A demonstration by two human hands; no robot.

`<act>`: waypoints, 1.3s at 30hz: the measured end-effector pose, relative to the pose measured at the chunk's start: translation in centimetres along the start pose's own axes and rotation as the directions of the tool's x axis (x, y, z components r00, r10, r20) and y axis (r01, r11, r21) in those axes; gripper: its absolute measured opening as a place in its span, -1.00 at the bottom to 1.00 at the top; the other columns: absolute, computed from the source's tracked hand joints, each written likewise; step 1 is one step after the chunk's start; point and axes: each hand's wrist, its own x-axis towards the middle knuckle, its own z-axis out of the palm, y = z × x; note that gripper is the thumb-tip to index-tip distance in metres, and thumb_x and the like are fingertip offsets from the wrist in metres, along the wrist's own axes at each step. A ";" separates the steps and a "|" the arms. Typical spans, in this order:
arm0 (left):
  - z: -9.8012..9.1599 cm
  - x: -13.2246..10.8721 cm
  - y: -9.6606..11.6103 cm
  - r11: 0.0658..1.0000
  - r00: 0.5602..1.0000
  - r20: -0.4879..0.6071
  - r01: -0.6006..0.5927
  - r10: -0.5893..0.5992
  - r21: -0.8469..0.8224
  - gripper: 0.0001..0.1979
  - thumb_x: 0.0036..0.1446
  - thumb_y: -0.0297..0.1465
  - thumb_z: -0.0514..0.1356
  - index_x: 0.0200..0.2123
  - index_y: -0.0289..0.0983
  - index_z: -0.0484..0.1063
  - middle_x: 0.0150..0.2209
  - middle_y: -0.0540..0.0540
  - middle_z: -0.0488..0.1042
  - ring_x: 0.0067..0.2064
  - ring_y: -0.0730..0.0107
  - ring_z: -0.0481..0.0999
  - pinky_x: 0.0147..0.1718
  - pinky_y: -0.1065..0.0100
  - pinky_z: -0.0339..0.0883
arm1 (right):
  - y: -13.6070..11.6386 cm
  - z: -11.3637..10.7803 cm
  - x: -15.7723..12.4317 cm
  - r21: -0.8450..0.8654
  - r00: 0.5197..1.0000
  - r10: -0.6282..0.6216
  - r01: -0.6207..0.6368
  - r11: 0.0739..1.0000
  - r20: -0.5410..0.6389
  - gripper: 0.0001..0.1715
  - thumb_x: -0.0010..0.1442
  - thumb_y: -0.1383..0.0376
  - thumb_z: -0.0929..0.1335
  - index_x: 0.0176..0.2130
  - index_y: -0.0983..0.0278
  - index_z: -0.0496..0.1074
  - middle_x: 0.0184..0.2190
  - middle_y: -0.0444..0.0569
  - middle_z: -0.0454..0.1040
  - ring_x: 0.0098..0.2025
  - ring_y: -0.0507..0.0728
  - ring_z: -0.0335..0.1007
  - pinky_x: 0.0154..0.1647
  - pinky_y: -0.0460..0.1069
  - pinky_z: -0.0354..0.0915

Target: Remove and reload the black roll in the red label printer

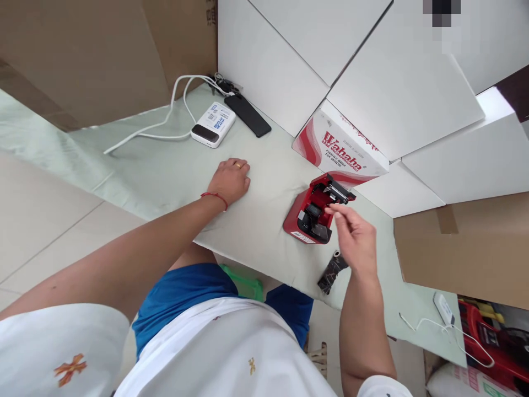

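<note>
My left hand rests palm down on the pale green cloth, fingers loosely curled, nothing visible in it. A red box-shaped device, resembling a small label printer, stands with its lid up and its black inside showing. At its opening, my right hand pinches thumb and index finger together; whether anything tiny is between them I cannot make out. Below that hand lies a black roll with a pale marbled pattern and a white core end.
A white power bank with a white cable and a black phone lie at the back left. Behind the device stand a Wahaha carton and white boxes. A brown carton is at right, near a small white device.
</note>
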 end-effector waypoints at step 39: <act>0.4 0.1 -0.3 1.000 1.000 -0.026 0.003 -0.003 0.006 -0.46 0.32 -0.39 -0.04 0.25 -0.37 0.49 0.30 -0.40 0.49 0.34 -0.21 0.36 0.29 -0.19 0.24 | 4.3 -1.9 -1.0 0.162 0.944 0.219 -0.263 0.951 0.249 -0.43 0.30 0.00 0.44 0.20 0.17 0.51 0.01 0.01 0.64 -0.33 0.12 0.49 -0.29 0.03 0.44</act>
